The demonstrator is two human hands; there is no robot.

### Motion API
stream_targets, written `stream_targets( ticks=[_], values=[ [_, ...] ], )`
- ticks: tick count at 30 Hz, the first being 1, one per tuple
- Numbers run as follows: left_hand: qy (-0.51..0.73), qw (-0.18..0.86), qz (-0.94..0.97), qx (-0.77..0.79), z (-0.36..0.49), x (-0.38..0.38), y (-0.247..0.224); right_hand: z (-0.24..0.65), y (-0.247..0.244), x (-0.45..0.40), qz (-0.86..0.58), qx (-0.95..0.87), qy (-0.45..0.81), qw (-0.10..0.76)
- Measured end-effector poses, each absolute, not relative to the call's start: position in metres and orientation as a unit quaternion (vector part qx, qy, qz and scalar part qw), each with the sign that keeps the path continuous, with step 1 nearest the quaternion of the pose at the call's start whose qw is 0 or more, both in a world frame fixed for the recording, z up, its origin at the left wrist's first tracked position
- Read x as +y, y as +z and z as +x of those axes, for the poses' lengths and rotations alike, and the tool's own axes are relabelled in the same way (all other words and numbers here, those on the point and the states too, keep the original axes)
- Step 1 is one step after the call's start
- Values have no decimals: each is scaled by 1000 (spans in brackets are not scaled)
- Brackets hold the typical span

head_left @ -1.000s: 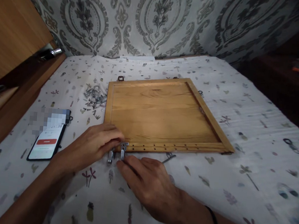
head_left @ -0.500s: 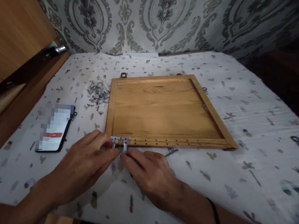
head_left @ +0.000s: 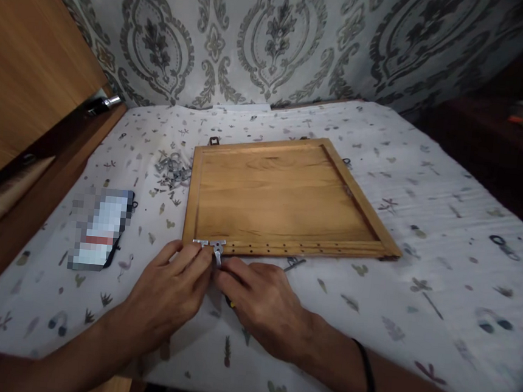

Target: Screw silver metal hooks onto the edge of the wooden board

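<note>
A framed wooden panel point(head_left: 270, 197) lies flat, with a row of small dark holes along its near edge. Two metal brackets sit at that edge near its left corner; the right bracket point(head_left: 218, 248) shows more fully, while the left one point(head_left: 200, 242) is mostly behind fingers. My left hand point(head_left: 174, 283) is closed at the left bracket and the panel edge. Just right of it, my right hand point(head_left: 264, 303) is closed at the lower end of the right bracket, with a dark and yellow object partly visible beneath its fingers. What exactly either hand grips is hidden.
A pile of small metal parts point(head_left: 174, 171) lies left of the panel. Further left is a phone point(head_left: 103, 231) on the patterned cloth point(head_left: 444, 248). Wooden furniture point(head_left: 35, 60) borders the left side, and a patterned backdrop point(head_left: 220, 40) rises behind. A metal piece point(head_left: 295, 263) lies by the near edge.
My left hand has shifted over the left bracket and now covers most of it. My right hand has barely moved. The view has shifted slightly, and a yellow bit shows under my right hand.
</note>
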State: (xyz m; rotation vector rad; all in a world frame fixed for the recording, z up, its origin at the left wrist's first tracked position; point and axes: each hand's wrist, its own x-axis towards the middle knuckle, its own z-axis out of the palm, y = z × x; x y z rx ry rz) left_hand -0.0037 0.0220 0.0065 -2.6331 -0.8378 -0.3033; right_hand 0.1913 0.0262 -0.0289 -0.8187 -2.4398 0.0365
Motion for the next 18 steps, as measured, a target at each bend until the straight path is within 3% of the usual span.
stream_targets(
  ticks=[4, 8, 12, 18],
  values=[
    [-237, 58, -902, -357, -11, 21, 0, 192, -31, 26, -308, -908, 17, 283],
    [-361, -205, -776, -475, -12, 29, 9, 190, -30, 27, -297, -908, 13, 294],
    [-373, -410, -644, -528, -9, 45, 19, 191, -29, 27, -297, -913, 13, 279],
    [-370, -409, -661, -509, -11, 64, 15, 190, -27, 28, -289, -913, 11, 288]
  ],
)
